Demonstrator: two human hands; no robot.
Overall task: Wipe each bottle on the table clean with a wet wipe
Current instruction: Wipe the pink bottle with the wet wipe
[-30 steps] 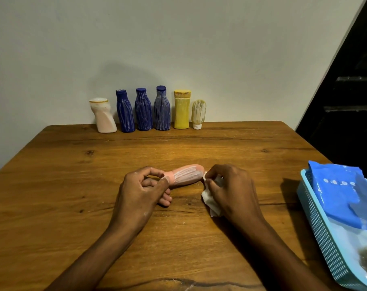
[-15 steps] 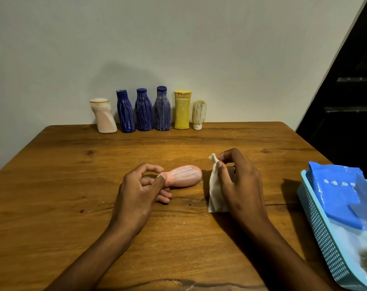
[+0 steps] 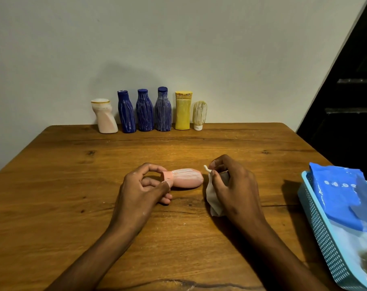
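Pink bottle (image 3: 185,178) lying mid-table (image 3: 73,196), your left hand (image 3: 143,189) pinching its cap end, your right hand (image 3: 233,185) just beside, gripping the wet wipe (image 3: 212,196), since half a second ago little changed, no writing legible, six bottles (image 3: 152,111) lining the wall.

pink bottle (image 3: 185,178) — white streaks

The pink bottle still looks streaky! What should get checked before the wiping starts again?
1. Pink bottle lying on the table, held at its cap end by the left hand: ok.
2. Wet wipe gripped in the right hand: ok.
3. Wipe touching the bottle: not ok, a gap shows.
4. White streaks gone from the bottle: not ok.
5. Wipe still damp: cannot tell.
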